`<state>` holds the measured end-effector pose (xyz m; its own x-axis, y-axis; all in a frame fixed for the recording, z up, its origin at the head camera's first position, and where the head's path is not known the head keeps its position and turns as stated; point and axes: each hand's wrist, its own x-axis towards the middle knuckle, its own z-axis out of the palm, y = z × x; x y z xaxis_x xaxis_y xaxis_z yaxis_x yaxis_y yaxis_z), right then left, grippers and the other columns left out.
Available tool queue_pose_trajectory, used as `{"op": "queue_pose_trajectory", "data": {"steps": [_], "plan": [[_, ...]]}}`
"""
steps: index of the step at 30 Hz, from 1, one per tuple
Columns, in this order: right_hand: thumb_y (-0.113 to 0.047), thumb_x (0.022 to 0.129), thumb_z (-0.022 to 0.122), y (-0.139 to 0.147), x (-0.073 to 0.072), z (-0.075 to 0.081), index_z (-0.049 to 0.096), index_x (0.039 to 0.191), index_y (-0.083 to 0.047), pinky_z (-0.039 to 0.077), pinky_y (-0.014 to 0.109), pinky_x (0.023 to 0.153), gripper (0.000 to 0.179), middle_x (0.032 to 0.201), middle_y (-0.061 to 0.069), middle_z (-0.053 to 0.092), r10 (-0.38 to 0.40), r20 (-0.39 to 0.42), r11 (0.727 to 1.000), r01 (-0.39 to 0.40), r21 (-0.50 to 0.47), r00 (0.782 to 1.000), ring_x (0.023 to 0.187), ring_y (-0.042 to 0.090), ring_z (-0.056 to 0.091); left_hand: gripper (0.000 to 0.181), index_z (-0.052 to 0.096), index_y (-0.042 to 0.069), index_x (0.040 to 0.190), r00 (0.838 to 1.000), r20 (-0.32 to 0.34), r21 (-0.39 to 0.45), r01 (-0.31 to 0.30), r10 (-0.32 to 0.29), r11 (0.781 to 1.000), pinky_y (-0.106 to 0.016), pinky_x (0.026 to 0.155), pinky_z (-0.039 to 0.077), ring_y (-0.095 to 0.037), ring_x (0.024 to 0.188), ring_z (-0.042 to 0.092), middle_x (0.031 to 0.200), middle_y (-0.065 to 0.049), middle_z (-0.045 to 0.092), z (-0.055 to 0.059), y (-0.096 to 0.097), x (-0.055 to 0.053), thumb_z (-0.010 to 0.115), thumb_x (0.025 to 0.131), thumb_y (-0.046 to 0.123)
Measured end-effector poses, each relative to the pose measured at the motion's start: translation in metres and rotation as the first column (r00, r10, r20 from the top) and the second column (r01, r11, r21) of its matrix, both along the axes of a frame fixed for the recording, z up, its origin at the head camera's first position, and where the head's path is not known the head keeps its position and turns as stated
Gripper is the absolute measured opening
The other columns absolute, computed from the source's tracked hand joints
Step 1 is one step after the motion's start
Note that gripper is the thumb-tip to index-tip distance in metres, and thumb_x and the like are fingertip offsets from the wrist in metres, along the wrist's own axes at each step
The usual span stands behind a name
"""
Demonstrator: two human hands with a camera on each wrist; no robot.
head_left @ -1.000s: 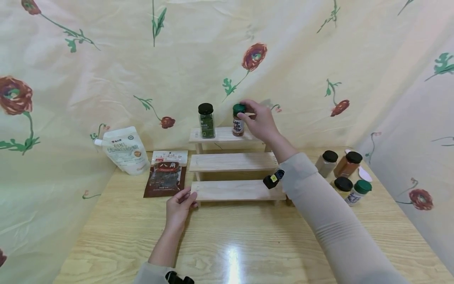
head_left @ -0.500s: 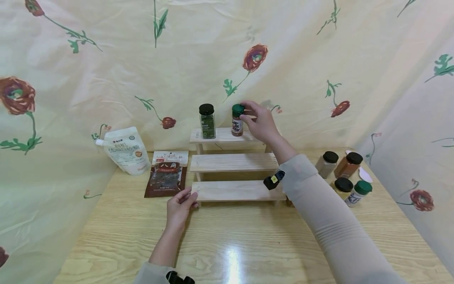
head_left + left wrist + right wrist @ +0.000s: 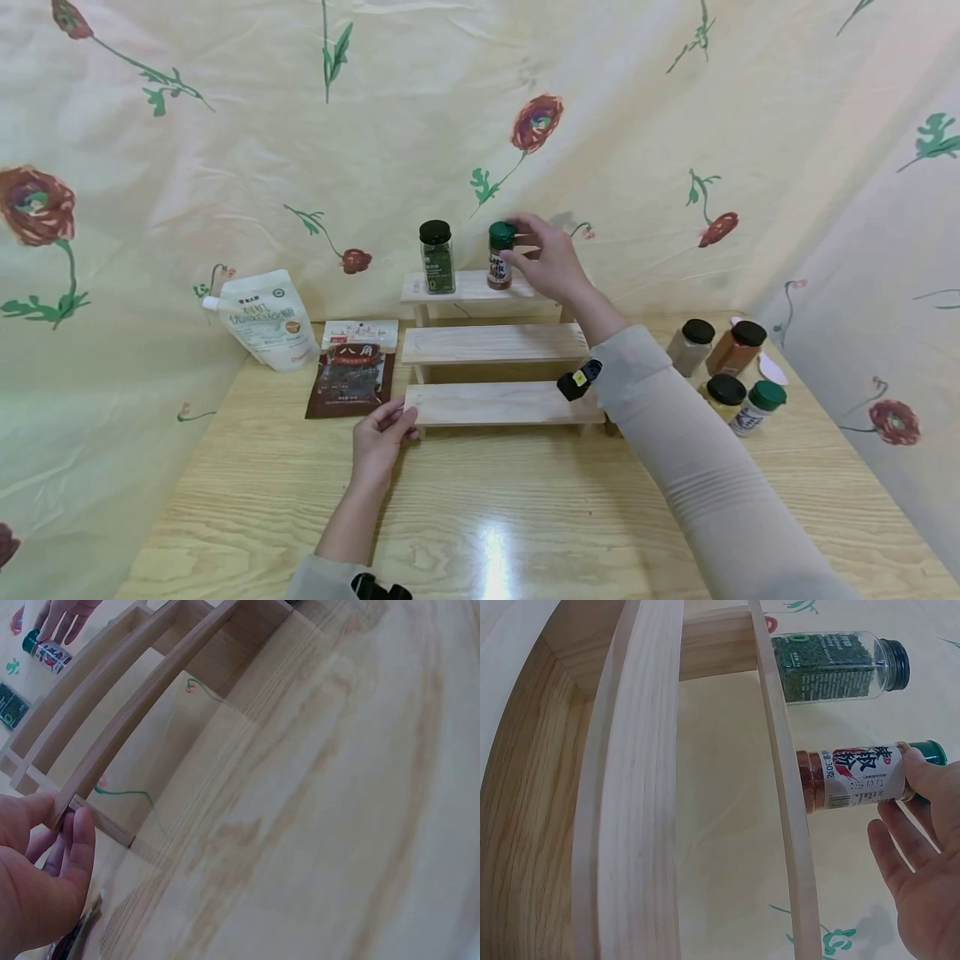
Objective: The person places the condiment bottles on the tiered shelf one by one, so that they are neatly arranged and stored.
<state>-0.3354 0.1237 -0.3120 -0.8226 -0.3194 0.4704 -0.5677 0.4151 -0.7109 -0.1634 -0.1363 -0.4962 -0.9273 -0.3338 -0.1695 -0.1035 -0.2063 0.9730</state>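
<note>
A three-tier wooden rack [image 3: 495, 343] stands on the table. My left hand [image 3: 378, 443] grips the left end of its lowest shelf, thumb on top and fingers curled under the board in the left wrist view. On the top tier stands a small chili powder bottle [image 3: 859, 777] with a green cap and red contents. My right hand [image 3: 551, 258] pinches this bottle near its cap, the thumb on the near side; other fingers are spread below in the right wrist view. To the bottle's left, apart from it, a black-capped jar of green flakes [image 3: 437, 258] stands upright.
Left of the rack are a white spouted pouch [image 3: 268, 321] and a brown star anise packet [image 3: 352, 371]. At the right stand several spice jars [image 3: 735, 350], with a white spoon-like piece [image 3: 771, 368] behind them. A floral cloth [image 3: 637, 125] hangs behind.
The chili powder bottle has shifted slightly left on the top tier, with my right hand on it. My left hand has stayed at the rack's corner.
</note>
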Motion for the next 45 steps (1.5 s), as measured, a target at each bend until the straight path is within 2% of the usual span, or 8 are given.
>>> {"op": "queue_pose_trajectory", "data": {"steps": [8,12,17,22,30,34,41,45], "plan": [[-0.005,0.097,0.069,0.000,0.000,0.001,0.052,0.141,-0.006,0.057,0.044,0.100,0.047,0.133,0.015,0.063,0.017,0.006,0.999,-0.017,0.044,1.000,0.119,0.029,0.062,0.038,0.062,-0.013,0.127,1.000,-0.004,-0.001,0.001,-0.001,1.000,-0.024,0.065,0.064,-0.010,0.069,0.066,0.094,-0.008,0.064,-0.001,0.001,0.001,0.073,0.093,0.000],[-0.010,0.099,0.067,0.003,0.002,0.000,0.047,0.147,-0.008,0.056,0.044,0.102,0.051,0.135,0.017,0.062,-0.002,0.024,1.000,0.001,0.030,1.000,0.124,0.028,0.059,0.038,0.062,-0.013,0.126,1.000,-0.008,0.008,0.002,-0.002,1.000,-0.024,0.064,0.064,-0.011,0.069,0.067,0.093,-0.008,0.066,-0.002,0.001,0.002,0.073,0.092,0.000],[-0.016,0.101,0.065,0.011,0.007,-0.007,0.044,0.149,-0.008,0.055,0.043,0.103,0.053,0.136,0.016,0.062,-0.057,0.018,0.998,0.057,-0.017,0.998,0.126,0.028,0.058,0.038,0.063,-0.013,0.126,1.000,-0.013,0.012,0.000,0.000,1.000,-0.024,0.064,0.064,-0.011,0.068,0.067,0.092,-0.007,0.066,-0.001,0.000,0.002,0.073,0.092,-0.001],[-0.014,0.103,0.062,0.023,0.015,-0.016,0.047,0.145,-0.003,0.055,0.048,0.102,0.046,0.133,0.017,0.063,-0.095,0.003,0.994,0.095,-0.051,0.995,0.125,0.030,0.059,0.040,0.061,-0.014,0.127,1.000,-0.022,0.025,0.012,-0.011,1.000,-0.024,0.064,0.064,-0.012,0.067,0.068,0.091,-0.007,0.068,0.000,0.000,0.002,0.073,0.092,0.000],[-0.012,0.104,0.058,0.043,0.023,-0.029,0.050,0.143,0.001,0.053,0.053,0.102,0.041,0.131,0.019,0.064,-0.101,-0.020,0.992,0.099,-0.082,0.995,0.123,0.032,0.060,0.042,0.060,-0.014,0.130,1.000,-0.020,0.035,0.015,-0.015,0.999,-0.024,0.065,0.064,-0.010,0.068,0.067,0.090,-0.005,0.067,0.003,-0.001,0.003,0.074,0.092,0.001],[-0.008,0.104,0.057,0.052,0.027,-0.035,0.054,0.138,0.002,0.055,0.049,0.100,0.036,0.128,0.020,0.065,-0.115,-0.033,0.988,0.111,-0.108,0.993,0.121,0.033,0.061,0.042,0.060,-0.014,0.129,1.000,-0.020,0.041,0.010,-0.009,0.999,-0.024,0.065,0.064,-0.010,0.068,0.067,0.089,-0.004,0.067,0.003,-0.001,0.003,0.074,0.092,0.000],[-0.004,0.103,0.057,0.069,0.035,-0.044,0.056,0.136,0.003,0.055,0.035,0.094,0.034,0.127,0.020,0.066,-0.165,-0.032,0.982,0.161,-0.095,0.986,0.119,0.032,0.062,0.042,0.060,-0.014,0.129,1.000,-0.022,0.042,0.013,-0.012,0.999,-0.023,0.065,0.064,-0.010,0.067,0.067,0.088,-0.003,0.067,0.002,0.000,0.002,0.073,0.092,-0.001],[-0.001,0.102,0.057,0.077,0.042,-0.046,0.054,0.136,0.007,0.055,0.046,0.097,0.035,0.128,0.025,0.063,-0.175,-0.034,0.981,0.172,-0.088,0.984,0.120,0.038,0.061,0.042,0.060,-0.015,0.129,1.000,-0.018,0.034,0.010,-0.009,0.999,-0.023,0.064,0.064,-0.010,0.067,0.067,0.087,-0.003,0.067,0.002,0.000,0.002,0.074,0.092,-0.001]]}}
